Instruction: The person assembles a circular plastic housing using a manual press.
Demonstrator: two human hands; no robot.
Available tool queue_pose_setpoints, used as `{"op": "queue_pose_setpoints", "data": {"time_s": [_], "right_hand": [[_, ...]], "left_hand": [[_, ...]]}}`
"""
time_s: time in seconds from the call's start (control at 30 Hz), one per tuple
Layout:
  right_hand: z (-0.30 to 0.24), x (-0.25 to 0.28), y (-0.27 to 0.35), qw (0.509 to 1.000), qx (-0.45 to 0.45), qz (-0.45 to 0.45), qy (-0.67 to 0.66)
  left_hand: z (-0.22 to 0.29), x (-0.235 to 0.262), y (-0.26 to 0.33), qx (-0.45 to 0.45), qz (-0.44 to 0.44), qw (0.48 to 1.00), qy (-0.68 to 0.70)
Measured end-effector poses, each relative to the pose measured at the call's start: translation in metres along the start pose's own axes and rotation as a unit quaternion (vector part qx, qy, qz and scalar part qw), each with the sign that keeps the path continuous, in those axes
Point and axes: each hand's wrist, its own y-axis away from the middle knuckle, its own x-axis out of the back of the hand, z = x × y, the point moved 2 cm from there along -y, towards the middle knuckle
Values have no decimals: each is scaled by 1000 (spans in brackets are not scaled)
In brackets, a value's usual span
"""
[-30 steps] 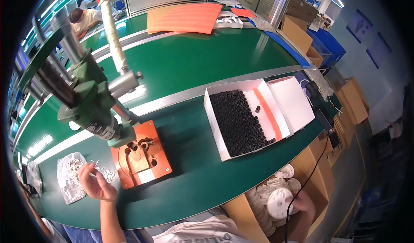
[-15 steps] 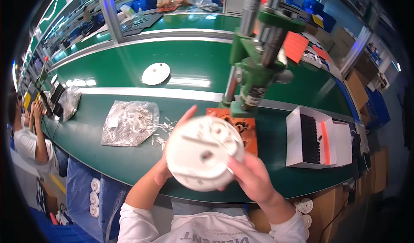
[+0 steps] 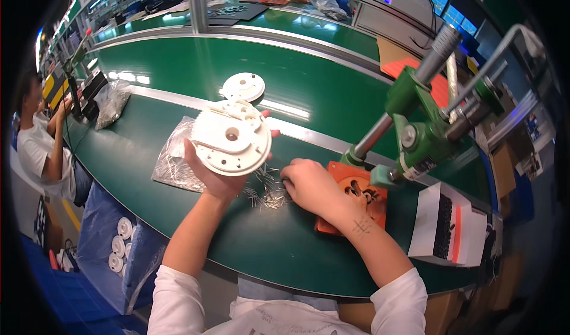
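Observation:
A round white plastic housing (image 3: pixel 211 139) with a centre hole and raised ribs is tilted up in my left hand (image 3: pixel 221 180), its fingers wrapped round the rim. My right hand (image 3: pixel 312 186) is curled low over the green bench, fingertips pressed together beside a scatter of thin metal pins (image 3: pixel 270 195). Whatever those fingertips hold, if anything, is too small or hidden to name. Partly behind the housing lies a clear plastic bag (image 3: pixel 178 163) of similar pieces. Under and beside my right wrist sits the orange fixture (image 3: pixel 374 207) of a green hand press (image 3: pixel 424 148).
Another white disc (image 3: pixel 243 87) lies on the far bench. An open white box (image 3: pixel 430 225) with rows of black parts stands at the right. A blue-lined bin (image 3: pixel 98 216) with white discs is low at the left. Co-workers sit left (image 3: pixel 44 145) and far ahead.
The housing has moved left and up, now in my left hand alone. My right hand has let go of it and come down beside the pins. The view has turned.

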Motion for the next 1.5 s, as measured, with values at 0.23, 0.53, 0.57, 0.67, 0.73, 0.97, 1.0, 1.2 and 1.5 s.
{"op": "queue_pose_setpoints", "data": {"time_s": [0.23,0.53,0.57,0.67,0.73,0.97,1.0,1.2,1.5], "right_hand": [[-12,-23,-14,984,147,-29,96],[-22,12,3,986,74,-71,132],[-29,25,11,984,21,-71,161],[-41,66,45,996,24,24,81],[-56,86,66,996,4,86,30],[-40,84,132,927,-127,189,-299],[-37,83,137,914,-140,191,-330],[-25,85,143,937,-134,179,-268],[-18,68,141,943,-161,194,-218]], "left_hand": [[-20,3,13,84,-31,992,88],[-12,-4,18,93,-18,989,112],[-11,-3,17,101,-43,986,124],[-12,-15,17,159,3,984,-80],[-27,-4,23,199,-5,972,-127],[-32,-55,34,53,-223,726,-649],[-35,-58,35,81,-236,720,-647],[-50,-60,45,44,-267,710,-650],[-51,-58,45,30,-283,704,-651]]}}
